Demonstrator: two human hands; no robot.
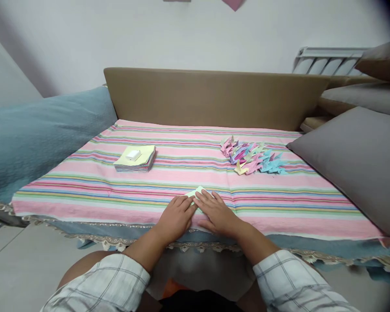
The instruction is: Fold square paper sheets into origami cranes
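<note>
A pale green piece of folded paper [199,190] lies on the striped cloth near the front edge of the seat, mostly hidden under my hands. My left hand [178,216] rests on its left part, fingers stretched out and lying flat. From the other side, my right hand [218,213] presses on it with the fingers extended, their tips close to those of my left hand. Farther back on the right sits a cluster of folded paper cranes [253,158] in pink, purple, blue and yellow. On the left is a stack of square paper sheets [138,161], with a small white block [133,155] on top.
The striped cloth [182,169] covers the sofa seat, whose brown backrest [208,97] rises behind. A blue-covered armrest [52,134] bounds the left side. Grey cushions [354,164] are piled at the right, and a white radiator [331,60] stands behind them.
</note>
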